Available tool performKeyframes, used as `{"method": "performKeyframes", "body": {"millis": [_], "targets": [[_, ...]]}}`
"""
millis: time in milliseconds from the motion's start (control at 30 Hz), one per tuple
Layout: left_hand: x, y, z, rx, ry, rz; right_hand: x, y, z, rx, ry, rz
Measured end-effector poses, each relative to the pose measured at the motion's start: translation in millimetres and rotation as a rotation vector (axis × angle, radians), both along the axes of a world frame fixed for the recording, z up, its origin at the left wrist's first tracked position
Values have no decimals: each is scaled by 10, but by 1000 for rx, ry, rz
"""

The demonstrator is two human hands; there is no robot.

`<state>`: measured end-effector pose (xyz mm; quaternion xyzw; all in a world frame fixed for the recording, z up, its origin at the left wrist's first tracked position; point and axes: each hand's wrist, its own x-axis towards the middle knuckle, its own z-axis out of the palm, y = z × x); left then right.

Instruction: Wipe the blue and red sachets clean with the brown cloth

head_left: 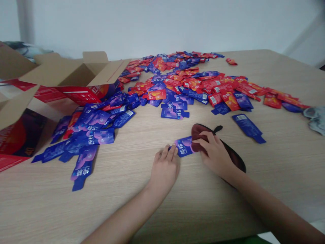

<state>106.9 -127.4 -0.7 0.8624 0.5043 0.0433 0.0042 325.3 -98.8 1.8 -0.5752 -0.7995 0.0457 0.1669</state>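
Blue sachet (185, 147) lies, long axis sideways, between the hands (165, 166): left touching, grip unclear, right pinching maroon piece (199, 130)

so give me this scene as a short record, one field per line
left hand: fingertips at left end of blue packet
right hand: fingers on dark red item with black edge
overlap: item hides packet's right end; inside or beneath, cannot tell
beyond hands: red and blue packets strewn across table
left side: open cardboard boxes
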Motion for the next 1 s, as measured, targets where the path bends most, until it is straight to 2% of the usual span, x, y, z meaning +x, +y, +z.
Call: {"method": "performKeyframes", "body": {"millis": [100,167,300,400,467,567,633,700,800,900,1000], "targets": [[-4,6,-9,-6,-2,-1,201,129,42,-27,31,-56],[-3,7,-16,-6,-1,4,174,178,108,-6,49,-57],[-2,6,-15,8,1,3,-187,107,206,37,93,57],[-10,6,-7,21,-7,1,-376,2,169,1,27,142],[-17,4,-8,22,-14,-3,-323,-15,111,-5,-8,116],[-25,2,-21,16,-14,-12,-58,71,64,-16,-3,-28],[-26,2,-30,17,-13,-13,87,154,93,-30,-14,-97],[-22,3,-31,22,-13,-11,102,198,155,-9,-19,-108],[-12,5,-15,29,-14,-12,-119,139,228,45,20,-3],[-5,5,7,33,-17,-6,-373,-5,204,17,-19,159],[-10,0,14,28,-25,-1,-369,-90,117,-11,-71,152]]}}
